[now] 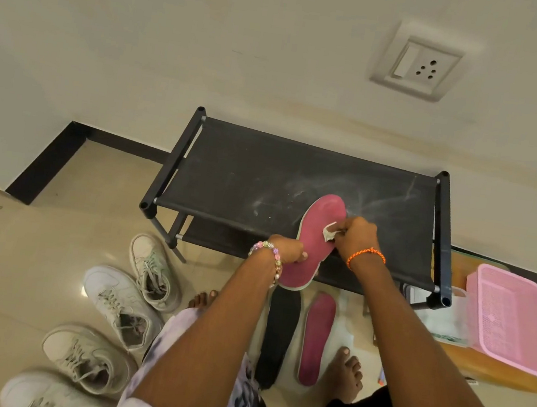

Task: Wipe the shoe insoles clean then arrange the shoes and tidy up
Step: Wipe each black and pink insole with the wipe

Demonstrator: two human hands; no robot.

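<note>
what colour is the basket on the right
Pink, a mesh-sided plastic basket; the head view shows it clearly.

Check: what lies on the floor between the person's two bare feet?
Head view: a black insole and a pink insole lie side by side on the floor between the left foot and right foot.

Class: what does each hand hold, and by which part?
Left hand grips the pink insole near its heel; right hand pinches a crumpled wipe.
</note>
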